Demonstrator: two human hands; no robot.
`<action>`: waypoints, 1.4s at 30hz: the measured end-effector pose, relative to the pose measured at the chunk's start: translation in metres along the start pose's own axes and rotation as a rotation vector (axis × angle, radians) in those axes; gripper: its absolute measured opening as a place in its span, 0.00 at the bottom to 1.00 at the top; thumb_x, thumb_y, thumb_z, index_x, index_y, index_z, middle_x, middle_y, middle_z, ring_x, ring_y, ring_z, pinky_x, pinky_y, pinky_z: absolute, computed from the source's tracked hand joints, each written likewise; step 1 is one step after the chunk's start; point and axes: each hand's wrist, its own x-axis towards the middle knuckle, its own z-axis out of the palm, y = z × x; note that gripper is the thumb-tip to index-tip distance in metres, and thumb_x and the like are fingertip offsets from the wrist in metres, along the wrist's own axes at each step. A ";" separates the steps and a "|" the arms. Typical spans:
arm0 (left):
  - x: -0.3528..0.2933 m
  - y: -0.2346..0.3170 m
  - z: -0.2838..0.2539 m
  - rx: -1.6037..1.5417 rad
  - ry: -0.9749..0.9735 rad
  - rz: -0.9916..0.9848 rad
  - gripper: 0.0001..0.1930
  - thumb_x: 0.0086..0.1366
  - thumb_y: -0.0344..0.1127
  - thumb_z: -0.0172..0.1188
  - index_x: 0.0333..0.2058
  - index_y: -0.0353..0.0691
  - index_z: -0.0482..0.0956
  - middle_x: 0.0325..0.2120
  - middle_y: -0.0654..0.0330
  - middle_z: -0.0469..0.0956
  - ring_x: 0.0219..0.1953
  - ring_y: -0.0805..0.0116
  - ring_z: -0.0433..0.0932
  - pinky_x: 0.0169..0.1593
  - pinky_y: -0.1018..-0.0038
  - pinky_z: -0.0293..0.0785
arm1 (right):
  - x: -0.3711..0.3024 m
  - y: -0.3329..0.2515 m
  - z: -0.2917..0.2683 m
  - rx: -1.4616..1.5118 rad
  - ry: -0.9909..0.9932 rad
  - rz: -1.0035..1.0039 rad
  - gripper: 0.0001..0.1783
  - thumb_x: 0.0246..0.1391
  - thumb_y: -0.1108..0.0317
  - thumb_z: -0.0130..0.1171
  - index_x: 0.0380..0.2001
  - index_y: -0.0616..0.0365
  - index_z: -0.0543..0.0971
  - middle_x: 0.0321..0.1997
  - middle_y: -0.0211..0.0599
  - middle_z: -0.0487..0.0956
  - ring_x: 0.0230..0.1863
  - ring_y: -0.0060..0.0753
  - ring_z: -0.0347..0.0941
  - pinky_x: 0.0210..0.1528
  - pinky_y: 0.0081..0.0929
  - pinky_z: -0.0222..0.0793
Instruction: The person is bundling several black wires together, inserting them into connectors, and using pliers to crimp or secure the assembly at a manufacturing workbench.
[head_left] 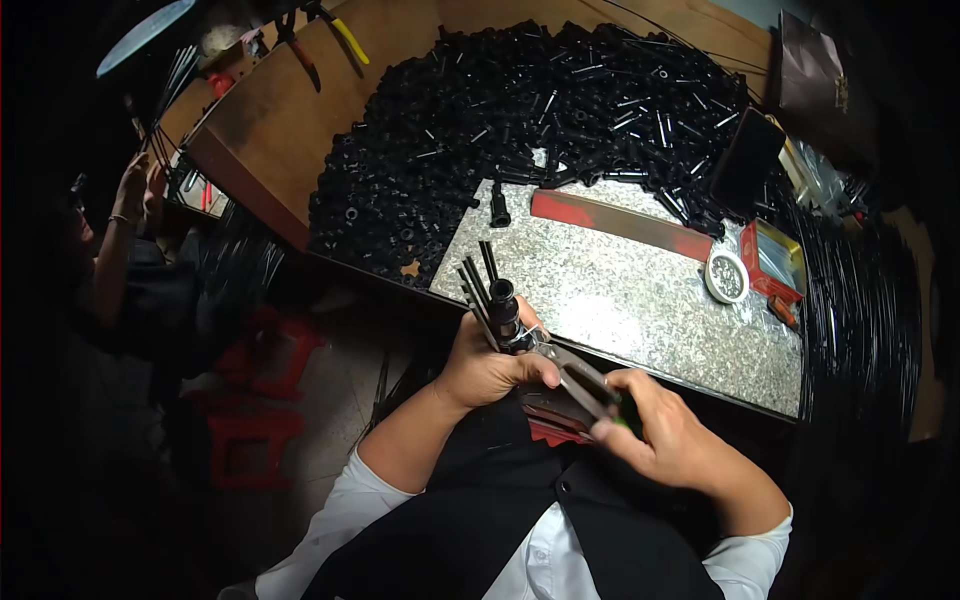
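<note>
My left hand (487, 372) is closed around a black tubular fitting (503, 312) with an open round top, held upright just off the bench's near edge. Several thin black rods (470, 283) stick up beside the fitting from the same hand. With my right hand (655, 428) I grip a pair of pliers (580, 377), slightly blurred. Their metal jaws reach to the lower part of the fitting, by a bit of thin wire (543, 345). My left thumb lies against the pliers; whether the jaws bite on the wire cannot be made out.
A large heap of black fittings (480, 120) covers the bench's back. On the speckled board (600, 320) lie a red-brown bar (620, 226), a white cup of small metal pieces (727, 277) and a red box (772, 262). Bundled black rods (860, 320) hang right. Another person's hand (135, 190) is far left.
</note>
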 end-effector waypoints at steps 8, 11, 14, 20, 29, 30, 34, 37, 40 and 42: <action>0.000 0.002 -0.005 -0.215 -0.194 -0.146 0.37 0.30 0.49 0.79 0.37 0.33 0.74 0.28 0.67 0.74 0.29 0.83 0.71 0.31 0.86 0.66 | -0.004 -0.011 -0.025 0.621 -0.387 0.464 0.19 0.67 0.58 0.42 0.37 0.68 0.72 0.28 0.39 0.78 0.25 0.27 0.76 0.30 0.25 0.73; 0.003 0.002 -0.006 -0.164 -0.203 -0.031 0.24 0.35 0.33 0.80 0.31 0.36 0.77 0.25 0.67 0.74 0.29 0.78 0.72 0.32 0.80 0.68 | -0.003 0.002 -0.011 0.792 -0.451 0.472 0.14 0.64 0.63 0.49 0.36 0.66 0.72 0.28 0.42 0.79 0.24 0.28 0.77 0.27 0.25 0.74; 0.002 -0.001 -0.006 -0.168 -0.185 -0.021 0.21 0.37 0.30 0.80 0.29 0.36 0.77 0.25 0.67 0.75 0.29 0.80 0.72 0.31 0.81 0.68 | 0.000 0.011 -0.005 0.874 -0.436 0.467 0.11 0.59 0.68 0.57 0.36 0.66 0.71 0.26 0.45 0.79 0.23 0.32 0.77 0.26 0.27 0.74; 0.002 0.002 -0.005 -0.188 -0.161 0.005 0.21 0.37 0.30 0.80 0.30 0.36 0.77 0.26 0.68 0.75 0.30 0.80 0.73 0.33 0.81 0.68 | 0.010 0.023 -0.007 0.876 -0.480 0.456 0.11 0.56 0.70 0.60 0.36 0.66 0.71 0.25 0.44 0.79 0.21 0.32 0.77 0.24 0.25 0.73; 0.008 0.010 -0.004 -0.165 -0.146 -0.090 0.29 0.35 0.50 0.79 0.31 0.36 0.78 0.25 0.66 0.75 0.28 0.79 0.72 0.33 0.80 0.66 | 0.022 -0.015 -0.045 0.444 -0.450 0.515 0.17 0.44 0.71 0.70 0.34 0.64 0.73 0.22 0.37 0.78 0.23 0.28 0.78 0.24 0.25 0.72; 0.007 0.008 -0.004 -0.142 -0.130 -0.060 0.28 0.36 0.49 0.79 0.31 0.36 0.78 0.25 0.66 0.75 0.29 0.79 0.72 0.33 0.80 0.67 | 0.021 -0.017 -0.047 0.441 -0.450 0.515 0.17 0.44 0.71 0.70 0.34 0.64 0.73 0.22 0.37 0.78 0.23 0.28 0.78 0.24 0.25 0.72; 0.006 0.002 -0.004 -0.066 -0.121 -0.026 0.26 0.39 0.47 0.78 0.31 0.36 0.77 0.25 0.67 0.75 0.29 0.79 0.72 0.33 0.81 0.68 | 0.014 -0.027 -0.054 -0.171 -0.208 0.141 0.26 0.40 0.64 0.73 0.39 0.63 0.70 0.19 0.39 0.76 0.22 0.38 0.77 0.26 0.29 0.71; 0.007 0.003 -0.003 -0.127 -0.114 -0.076 0.25 0.42 0.46 0.77 0.32 0.36 0.76 0.25 0.67 0.75 0.29 0.80 0.72 0.33 0.81 0.68 | 0.007 -0.026 -0.048 -0.418 -0.091 0.030 0.32 0.40 0.63 0.70 0.47 0.62 0.68 0.24 0.41 0.74 0.25 0.46 0.75 0.29 0.31 0.70; 0.008 0.000 -0.003 -0.083 -0.072 -0.030 0.25 0.43 0.47 0.76 0.33 0.36 0.76 0.26 0.67 0.75 0.29 0.80 0.71 0.33 0.82 0.68 | 0.010 -0.021 -0.042 -0.960 0.225 -0.214 0.41 0.35 0.65 0.69 0.56 0.60 0.67 0.32 0.43 0.66 0.31 0.42 0.67 0.32 0.36 0.64; 0.009 -0.005 -0.004 -0.024 -0.018 0.033 0.28 0.42 0.50 0.76 0.34 0.36 0.76 0.27 0.67 0.75 0.30 0.80 0.71 0.34 0.82 0.67 | 0.010 -0.025 -0.040 -0.988 0.244 -0.207 0.41 0.36 0.65 0.68 0.57 0.60 0.67 0.32 0.43 0.66 0.31 0.42 0.66 0.33 0.36 0.64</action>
